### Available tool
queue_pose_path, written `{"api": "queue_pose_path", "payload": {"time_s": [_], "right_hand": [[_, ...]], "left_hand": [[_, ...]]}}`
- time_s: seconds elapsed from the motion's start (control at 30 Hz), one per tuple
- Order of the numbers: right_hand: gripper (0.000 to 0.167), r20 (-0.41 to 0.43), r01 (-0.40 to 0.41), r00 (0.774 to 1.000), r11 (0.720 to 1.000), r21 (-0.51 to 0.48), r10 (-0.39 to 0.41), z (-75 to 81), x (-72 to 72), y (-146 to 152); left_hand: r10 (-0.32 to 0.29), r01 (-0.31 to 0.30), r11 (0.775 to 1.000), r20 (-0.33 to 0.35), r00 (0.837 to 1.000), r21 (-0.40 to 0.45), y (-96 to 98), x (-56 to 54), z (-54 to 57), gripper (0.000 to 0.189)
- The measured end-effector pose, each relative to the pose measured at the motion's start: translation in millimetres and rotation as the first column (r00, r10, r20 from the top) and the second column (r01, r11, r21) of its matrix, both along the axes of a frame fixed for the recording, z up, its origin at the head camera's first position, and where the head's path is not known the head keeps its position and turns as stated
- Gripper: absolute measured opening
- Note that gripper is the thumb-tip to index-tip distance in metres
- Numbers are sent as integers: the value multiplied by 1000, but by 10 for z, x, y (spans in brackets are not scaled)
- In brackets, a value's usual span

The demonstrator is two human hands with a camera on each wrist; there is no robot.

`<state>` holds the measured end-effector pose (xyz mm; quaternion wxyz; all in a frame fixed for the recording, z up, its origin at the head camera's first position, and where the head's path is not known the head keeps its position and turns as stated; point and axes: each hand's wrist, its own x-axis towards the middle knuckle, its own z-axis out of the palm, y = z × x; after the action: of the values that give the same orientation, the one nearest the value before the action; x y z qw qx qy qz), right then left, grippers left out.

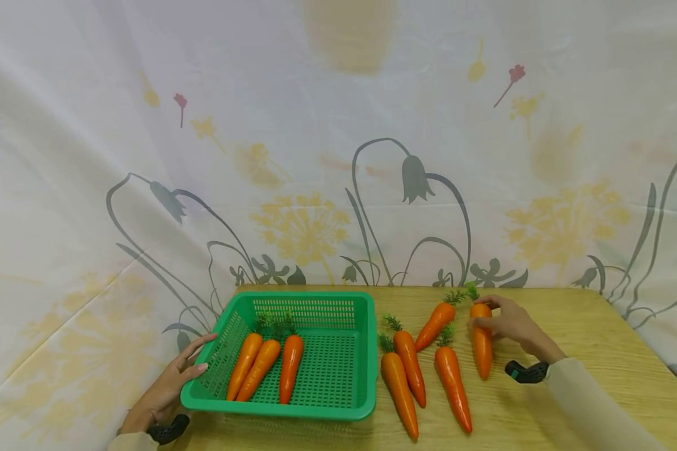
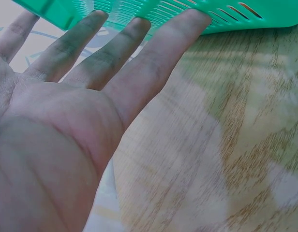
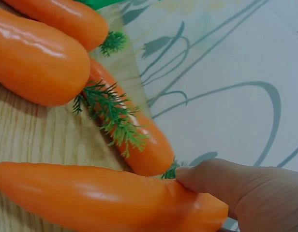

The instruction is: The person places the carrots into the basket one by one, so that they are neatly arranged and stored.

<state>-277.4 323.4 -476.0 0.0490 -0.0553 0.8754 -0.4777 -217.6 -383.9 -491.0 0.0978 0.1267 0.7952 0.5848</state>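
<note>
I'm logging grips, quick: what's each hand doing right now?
Left hand: open, touching the side of the green basket.
Right hand: closed, holding the rightmost carrot near its leafy end.

Left grip [image 1: 175, 378] spread, right grip [image 1: 506, 322] curled

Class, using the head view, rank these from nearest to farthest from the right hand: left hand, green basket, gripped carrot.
1. Gripped carrot, in the right hand.
2. Green basket, to that carrot's left.
3. Left hand, at the basket's left side.
</note>
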Motion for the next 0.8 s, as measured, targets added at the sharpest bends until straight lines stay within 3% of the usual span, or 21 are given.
{"api": "queue_pose_path", "payload": {"time_s": [0.33,0.8], "right_hand": [[70,-37,2,999,999,-53,-4,153,40,-10],[69,-105,4,994,999,-32,-7,311,54,-22]], "left_hand": [[14,-15,999,25,1000,29,22,19,16,59],[15,-16,999,25,1000,44,11,0,-9,58]]}}
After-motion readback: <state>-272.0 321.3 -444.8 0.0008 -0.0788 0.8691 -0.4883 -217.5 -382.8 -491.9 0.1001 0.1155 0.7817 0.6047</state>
